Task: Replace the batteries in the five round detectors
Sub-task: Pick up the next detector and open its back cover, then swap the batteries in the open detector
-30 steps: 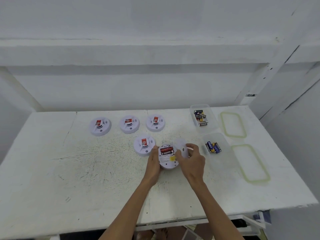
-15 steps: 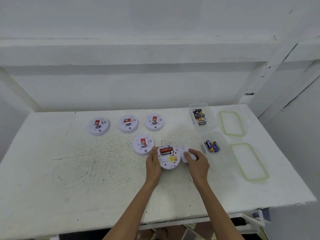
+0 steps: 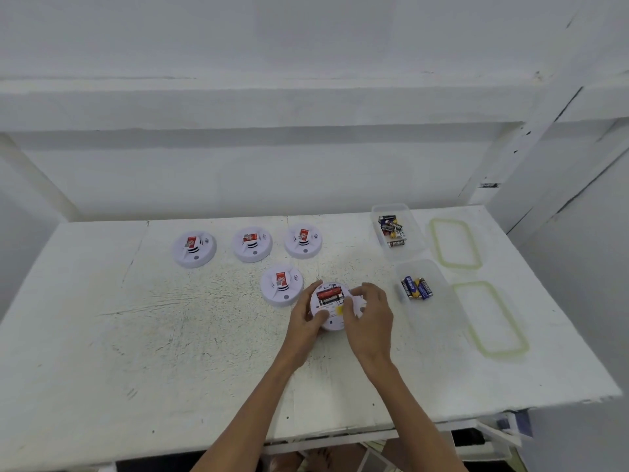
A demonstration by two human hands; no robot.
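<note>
- A person works on the open detector (image 3: 327, 316), which lies face down a little right of the middle of the bench (image 3: 170, 335), its red battery (image 3: 329, 294) exposed in the compartment on the far side.
- The left hand (image 3: 304, 318) grips the detector's left rim, fingers curled round it. That brace looks worth keeping so the body does not spin or slide.
- The right hand (image 3: 371, 313) hovers with curled fingers at the compartment's right end. Whether it pinches anything cannot be told.
- The step appears to be lifting out the old cell. Prying from one end, away from the spring contact, should free it cleanly.
- Blue batteries (image 3: 416, 288) lie in the near tub (image 3: 401, 267) just right of the hands, and black batteries (image 3: 391, 229) in the far tub (image 3: 377, 210) by the back edge. Which tub holds the fresh stock is not shown, so the two should be kept from mixing.
- The fourth detector (image 3: 281, 285) sits face up just left of the work, and a row of three (image 3: 252, 244) lines the back, so this looks an early stage.
</note>
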